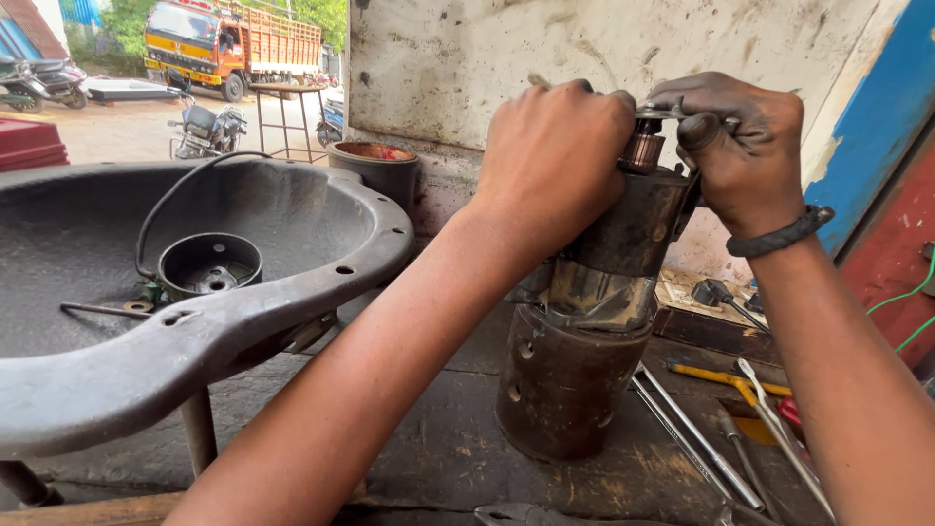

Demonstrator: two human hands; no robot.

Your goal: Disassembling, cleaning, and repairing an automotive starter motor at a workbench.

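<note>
Both forearms are reaching over the bench to the motor [623, 244] standing upright on a sleeve [560, 390]. Left hand [555, 156] is gripping the motor's top; right hand [740, 146] is pinching something, perhaps a small tool, at the copper commutator [643, 151]. Steady holding seems needed next.

The motor housing [623, 234] is showing dull, greasy dark metal, its copper commutator [643, 151] gleaming. The perforated cylinder [560, 385] is looking rusty and matt; the desk [458, 448] is showing rough, scuffed wood.

two hands [555, 156], one motor [623, 234], one truck [229, 44]
</note>
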